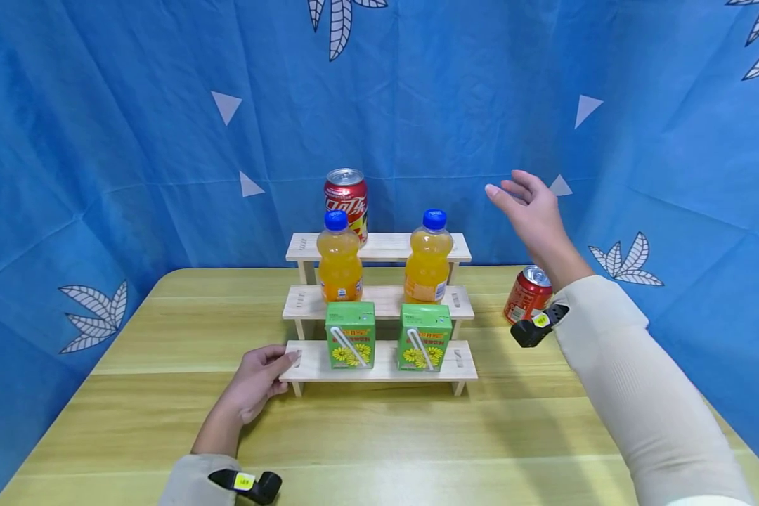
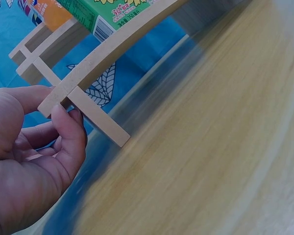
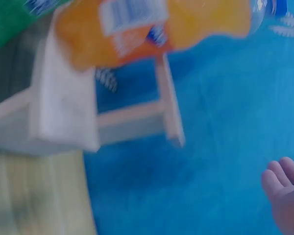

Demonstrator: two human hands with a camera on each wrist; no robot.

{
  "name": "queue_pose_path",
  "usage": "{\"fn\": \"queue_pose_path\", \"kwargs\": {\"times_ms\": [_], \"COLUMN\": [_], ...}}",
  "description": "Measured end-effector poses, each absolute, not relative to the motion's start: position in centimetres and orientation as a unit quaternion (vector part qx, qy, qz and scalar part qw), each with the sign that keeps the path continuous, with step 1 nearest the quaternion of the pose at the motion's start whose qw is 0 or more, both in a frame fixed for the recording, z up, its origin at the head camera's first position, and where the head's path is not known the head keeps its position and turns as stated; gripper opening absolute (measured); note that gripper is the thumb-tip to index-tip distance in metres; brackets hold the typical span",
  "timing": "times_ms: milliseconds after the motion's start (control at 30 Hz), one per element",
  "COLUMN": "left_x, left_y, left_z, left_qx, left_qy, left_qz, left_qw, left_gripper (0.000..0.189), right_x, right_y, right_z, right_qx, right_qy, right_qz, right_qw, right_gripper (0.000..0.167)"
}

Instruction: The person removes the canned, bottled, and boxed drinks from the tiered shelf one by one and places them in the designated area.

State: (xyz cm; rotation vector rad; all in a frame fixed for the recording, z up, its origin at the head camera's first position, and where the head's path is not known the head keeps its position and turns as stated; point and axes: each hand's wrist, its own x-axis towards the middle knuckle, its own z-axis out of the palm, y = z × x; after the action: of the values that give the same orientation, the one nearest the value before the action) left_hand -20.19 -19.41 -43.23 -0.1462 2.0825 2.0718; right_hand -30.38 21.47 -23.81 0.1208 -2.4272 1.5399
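Observation:
My left hand [image 1: 258, 383] pinches the left end of the lowest board of a three-step wooden display rack [image 1: 386, 357]. In the left wrist view, thumb and finger sit above and below that board's end. My right hand [image 1: 536, 219] is raised in the air to the right of the rack, fingers loosely bent and holding nothing. Two green drink cartons with straws, a left carton [image 1: 351, 337] and a right carton [image 1: 424, 340], stand on the bottom step. An orange juice bottle [image 1: 340, 263] and a second juice bottle [image 1: 428, 263] stand on the middle step.
A red cola can [image 1: 346, 200] stands at the left of the top step. Another red can [image 1: 526, 296] stands on the wooden table [image 1: 379, 443], right of the rack and below my right forearm. A blue curtain [image 1: 430, 105] hangs behind the table.

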Motion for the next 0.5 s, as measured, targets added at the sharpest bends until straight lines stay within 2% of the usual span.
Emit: {"fn": "queue_pose_path", "kwargs": {"times_ms": [200,500], "left_x": [-20.1,-20.0], "left_y": [-19.3,-19.4], "left_z": [-43.3,-43.0], "left_qx": [-0.052,-0.047], "left_qy": [0.703,0.700], "left_qz": [0.701,0.705], "left_qw": [0.102,0.102], "left_gripper": [0.042,0.041], "right_x": [-30.3,-30.6], "right_y": [18.8,14.5], "right_z": [-21.4,-18.8], "right_qx": [0.079,0.116], "right_qy": [-0.848,-0.856], "right_qz": [0.516,0.499], "right_qw": [0.096,0.077], "right_gripper": [0.082,0.079]}}
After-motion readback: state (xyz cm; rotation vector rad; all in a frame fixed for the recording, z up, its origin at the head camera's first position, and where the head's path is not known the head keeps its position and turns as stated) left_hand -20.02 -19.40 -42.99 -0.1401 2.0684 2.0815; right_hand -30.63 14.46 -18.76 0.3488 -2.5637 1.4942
